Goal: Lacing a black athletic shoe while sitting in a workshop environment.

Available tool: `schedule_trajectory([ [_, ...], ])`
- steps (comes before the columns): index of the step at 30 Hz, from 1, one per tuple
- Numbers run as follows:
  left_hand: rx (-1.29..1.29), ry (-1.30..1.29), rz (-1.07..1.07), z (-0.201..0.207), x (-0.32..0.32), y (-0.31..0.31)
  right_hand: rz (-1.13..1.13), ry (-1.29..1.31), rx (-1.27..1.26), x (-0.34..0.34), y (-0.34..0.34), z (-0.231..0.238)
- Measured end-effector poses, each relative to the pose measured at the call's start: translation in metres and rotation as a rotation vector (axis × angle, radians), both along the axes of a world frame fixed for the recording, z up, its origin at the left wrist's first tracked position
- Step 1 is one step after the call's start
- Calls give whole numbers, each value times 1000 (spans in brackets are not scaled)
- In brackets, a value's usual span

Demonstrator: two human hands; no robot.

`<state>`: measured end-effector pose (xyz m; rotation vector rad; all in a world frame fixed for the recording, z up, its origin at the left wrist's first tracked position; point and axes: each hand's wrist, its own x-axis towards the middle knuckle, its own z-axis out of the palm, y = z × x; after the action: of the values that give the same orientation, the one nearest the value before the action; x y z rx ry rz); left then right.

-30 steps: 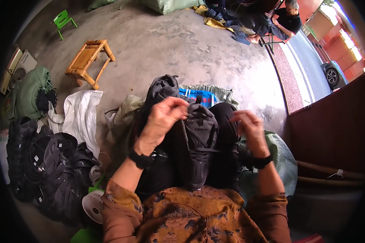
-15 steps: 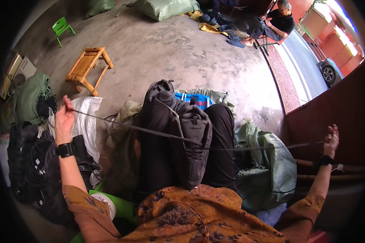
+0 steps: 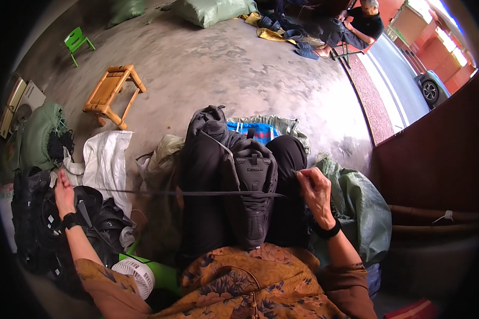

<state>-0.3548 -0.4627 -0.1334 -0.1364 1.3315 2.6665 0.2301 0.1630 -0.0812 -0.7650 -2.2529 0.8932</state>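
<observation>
A dark grey shoe [image 3: 255, 212] rests between my thighs with its heel away from me. A second grey shoe [image 3: 210, 123] lies on my left knee, partly behind the first. One dark shoelace [image 3: 197, 193] runs nearly level across the front shoe. Its left part stretches out to my left hand [image 3: 65, 196], whose fingers are close together at the lace, far out by the black shoes [image 3: 40, 220]. Above my right thigh, my right hand [image 3: 316, 194] has thumb and fingers pinched, seemingly on the lace's other end; the lace near it is hard to see.
A green fabric sack [image 3: 356, 207] stands right of my legs, white sacks [image 3: 107, 165] on the left. A white fan [image 3: 137, 275] sits by my left elbow. Farther off are a bamboo stool [image 3: 109, 93], a small green chair [image 3: 77, 40] and a seated person [image 3: 362, 26] at the doorway.
My right hand has come in from far right to above my right thigh. My left hand has moved outward and down, drawing the lace leftward across the shoe.
</observation>
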Motion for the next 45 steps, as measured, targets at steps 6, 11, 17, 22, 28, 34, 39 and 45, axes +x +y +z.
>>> schedule_trajectory([
  [6, -429, -70, -10, -71, 63, 8, 185, -28, -376, 0, -30, 14],
  [11, -743, 286, -390, 34, 260, 286, 121, -58, -314, 0, -43, 15],
  [17, -982, 1152, -457, 67, 366, 395, 81, -154, -95, -5, -50, 22],
  [22, -960, 1120, -636, 69, 399, 397, 79, -136, 116, -13, -59, 27],
  [28, -857, 913, -787, 57, 403, 379, 89, -220, 495, -29, -70, 20],
  [34, -759, 688, -670, 66, 394, 391, 112, -209, -67, -19, -54, 18],
  [39, -917, 959, -621, 70, 399, 403, 111, -168, -15, -20, -58, 14],
  [45, -956, 936, -663, 77, 398, 411, 109, -163, -57, -21, -56, 13],
])
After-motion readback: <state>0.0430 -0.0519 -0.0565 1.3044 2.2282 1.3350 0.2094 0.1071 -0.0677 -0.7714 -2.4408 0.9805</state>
